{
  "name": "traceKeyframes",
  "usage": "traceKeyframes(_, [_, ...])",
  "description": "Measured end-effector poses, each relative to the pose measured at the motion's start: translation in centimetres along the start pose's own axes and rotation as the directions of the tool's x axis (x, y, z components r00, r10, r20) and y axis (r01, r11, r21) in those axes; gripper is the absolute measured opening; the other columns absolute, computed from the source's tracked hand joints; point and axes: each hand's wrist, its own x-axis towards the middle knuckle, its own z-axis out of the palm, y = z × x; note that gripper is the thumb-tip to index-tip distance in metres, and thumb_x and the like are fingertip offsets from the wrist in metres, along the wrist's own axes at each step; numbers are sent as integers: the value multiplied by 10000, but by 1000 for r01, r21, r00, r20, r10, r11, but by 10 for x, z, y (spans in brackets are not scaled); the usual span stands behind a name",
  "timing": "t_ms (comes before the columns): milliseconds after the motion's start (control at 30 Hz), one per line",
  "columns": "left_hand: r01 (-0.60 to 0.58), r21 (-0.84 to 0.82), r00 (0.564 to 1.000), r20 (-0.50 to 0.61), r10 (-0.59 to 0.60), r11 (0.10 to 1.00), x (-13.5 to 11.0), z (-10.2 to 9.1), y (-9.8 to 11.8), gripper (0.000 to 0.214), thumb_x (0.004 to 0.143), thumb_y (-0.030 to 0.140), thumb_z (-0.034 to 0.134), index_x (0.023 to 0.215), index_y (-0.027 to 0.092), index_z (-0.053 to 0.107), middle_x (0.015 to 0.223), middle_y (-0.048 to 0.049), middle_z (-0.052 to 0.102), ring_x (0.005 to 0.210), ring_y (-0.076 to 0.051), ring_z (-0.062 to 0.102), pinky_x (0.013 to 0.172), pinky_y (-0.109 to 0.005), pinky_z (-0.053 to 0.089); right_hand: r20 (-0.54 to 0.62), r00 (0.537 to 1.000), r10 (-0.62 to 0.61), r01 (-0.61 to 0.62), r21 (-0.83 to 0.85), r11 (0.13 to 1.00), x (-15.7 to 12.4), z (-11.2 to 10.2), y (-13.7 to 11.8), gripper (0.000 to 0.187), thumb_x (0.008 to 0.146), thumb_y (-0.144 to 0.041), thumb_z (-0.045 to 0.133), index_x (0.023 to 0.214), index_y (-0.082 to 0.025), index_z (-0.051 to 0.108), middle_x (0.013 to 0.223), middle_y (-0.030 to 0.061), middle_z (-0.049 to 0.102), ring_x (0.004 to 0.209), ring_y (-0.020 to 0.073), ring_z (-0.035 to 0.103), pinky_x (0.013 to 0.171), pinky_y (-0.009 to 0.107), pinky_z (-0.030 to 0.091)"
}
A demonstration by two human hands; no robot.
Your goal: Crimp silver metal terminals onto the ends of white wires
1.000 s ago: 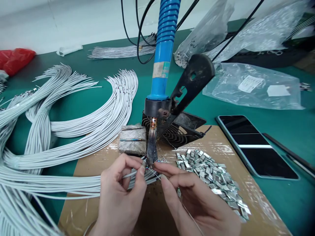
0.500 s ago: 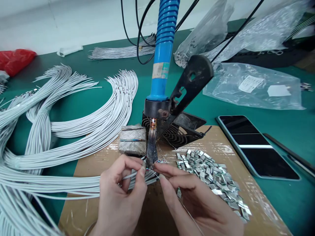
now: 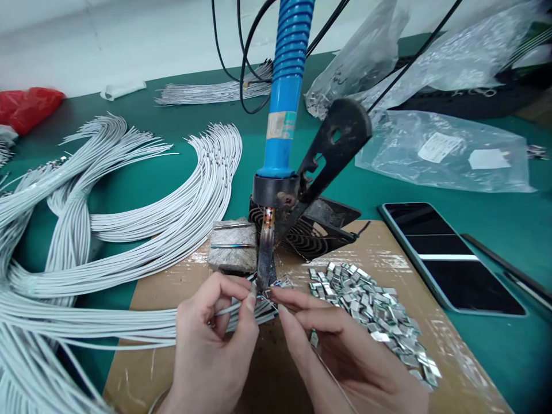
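My left hand [image 3: 218, 333] pinches the end of a white cable [image 3: 226, 309] between thumb and fingertips, just below the tip of a soldering iron [image 3: 283, 115]. Colored cores show where the cable end meets the iron. With closed fingers my right hand [image 3: 340, 345] holds a thin solder wire [image 3: 331, 376], which runs back under the palm. Its index fingertip is beside a small metal piece [image 3: 266, 293] at the iron's tip; the fingers partly hide this piece. The iron points downward in a black stand [image 3: 334, 141].
Bundles of white cables [image 3: 164, 221] lie at the left. Small metal connectors [image 3: 366, 305] are heaped on the brown board [image 3: 150, 368]. Behind the hands are a sponge block [image 3: 233, 256] and a black fan [image 3: 319, 227]. A phone [image 3: 448, 259] and plastic bags [image 3: 444, 152] lie at the right.
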Motion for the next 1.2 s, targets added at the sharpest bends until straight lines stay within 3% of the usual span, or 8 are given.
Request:
traceKeyframes(233, [-3,2,1000,2,3,1000,0,0,-2,143,839,226,698,704,233,653,854,19,757,782,-136,743,667,-150,550,-2,1000,19,-19,33,999,-1,1,-1,211,849,-67,756,778,-266,757,1011,-7,858,855,131,824,785,140,615])
traceKeyframes(400, [17,-15,999,30,-17,1000,1,-2,-7,139,864,214,687,732,246,657,670,46,661,781,-137,735,690,-135,544,-9,1000,15,-15,12,1000,-1,1,2,191,856,-92,760,779,-266,749,1015,-10,855,879,135,818,765,142,606])
traceKeyframes(633, [-75,34,986,154,69,997,5,-12,-16,136,902,169,679,778,223,678,909,-22,767,721,-144,736,562,-167,514,-6,1000,-3,3,-6,1000,1,0,2,181,853,-90,768,782,-255,755,1001,8,858,911,151,820,779,149,612])
traceKeyframes(833, [-82,53,996,44,80,995,2,-5,-10,128,852,177,696,734,220,668,891,-22,770,679,-147,717,525,-193,484,3,999,-42,43,-46,998,2,-2,1,166,848,-89,789,776,-238,772,999,45,863,847,184,834,779,206,635])
traceKeyframes(1067, [-112,75,994,22,111,991,1,-4,-10,130,834,165,687,726,234,675,869,7,757,690,-136,724,525,-187,478,-8,997,-74,73,-66,995,0,-1,1,161,861,-99,795,810,-249,763,996,41,866,816,192,832,744,224,633])
traceKeyframes(1200, [-90,50,996,16,89,995,0,-2,-7,134,836,180,682,718,239,663,858,21,751,759,-145,751,605,-180,524,-28,995,-96,94,-91,991,-1,2,1,169,858,-99,800,801,-255,771,988,32,863,809,183,820,757,228,626])
